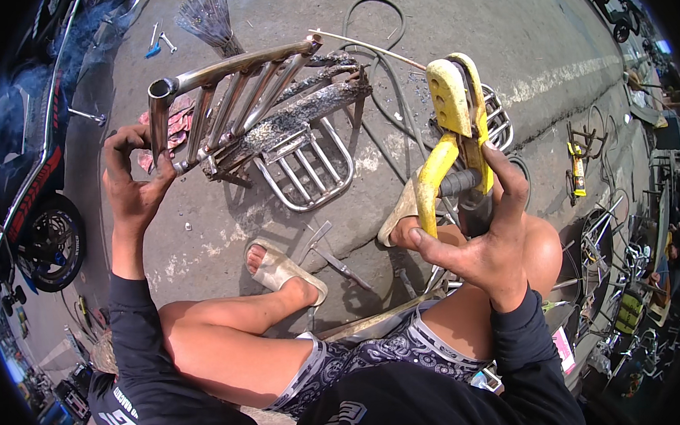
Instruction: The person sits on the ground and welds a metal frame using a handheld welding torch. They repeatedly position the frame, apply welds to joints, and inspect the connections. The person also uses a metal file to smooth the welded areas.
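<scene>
My left hand (pixel 136 166) pinches the lower left end of a tubular metal rack frame (pixel 239 67), a shiny frame with several crossbars and open pipe ends. The frame is tilted and leans over a crusty, spattered steel stand (pixel 291 114). My right hand (pixel 486 250) is closed around a yellow welding electrode holder (pixel 448 101), its thumb near the yellow lever; part of the grip is hidden by fingers. A thin welding rod (pixel 377 48) sticks out of the holder's jaws, its far tip near the frame's upper right pipe end.
A chrome rack (pixel 310 167) lies beside the stand. On the ground are a chipping hammer (pixel 329 256), a bundle of thin rods (pixel 210 22), wrenches (pixel 166 42) and a looping cable (pixel 382 77). A motorcycle wheel (pixel 50 242) is at left; metal scraps (pixel 615 258) crowd the right.
</scene>
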`<action>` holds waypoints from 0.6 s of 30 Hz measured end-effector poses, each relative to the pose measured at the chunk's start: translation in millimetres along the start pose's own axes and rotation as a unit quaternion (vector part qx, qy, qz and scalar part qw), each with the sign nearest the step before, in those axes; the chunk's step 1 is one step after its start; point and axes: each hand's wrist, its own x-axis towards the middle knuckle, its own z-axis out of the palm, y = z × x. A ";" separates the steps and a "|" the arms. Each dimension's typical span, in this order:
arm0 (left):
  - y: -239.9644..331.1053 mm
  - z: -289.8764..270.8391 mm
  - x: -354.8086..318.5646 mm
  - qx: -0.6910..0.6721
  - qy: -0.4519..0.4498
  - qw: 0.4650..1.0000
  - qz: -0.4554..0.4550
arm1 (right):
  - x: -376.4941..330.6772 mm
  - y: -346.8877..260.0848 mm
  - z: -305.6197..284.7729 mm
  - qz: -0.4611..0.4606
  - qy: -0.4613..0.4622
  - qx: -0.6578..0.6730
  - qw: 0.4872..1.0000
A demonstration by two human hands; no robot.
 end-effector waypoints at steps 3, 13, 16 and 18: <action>-0.8 -0.1 -0.1 0.004 0.001 1.000 0.001 | 1.5 -1.4 -1.4 -0.017 -0.009 -0.021 1.000; 1.2 -0.8 1.7 0.015 -0.002 1.000 0.009 | 4.6 -4.1 -3.9 -0.037 -0.020 -0.042 0.998; 1.3 -0.8 2.0 0.015 -0.002 1.000 0.011 | 4.0 -3.8 -3.6 -0.033 -0.019 -0.046 0.998; 1.0 -0.9 2.0 0.015 -0.001 1.000 0.011 | 4.0 -3.3 -3.3 -0.035 -0.017 -0.050 0.998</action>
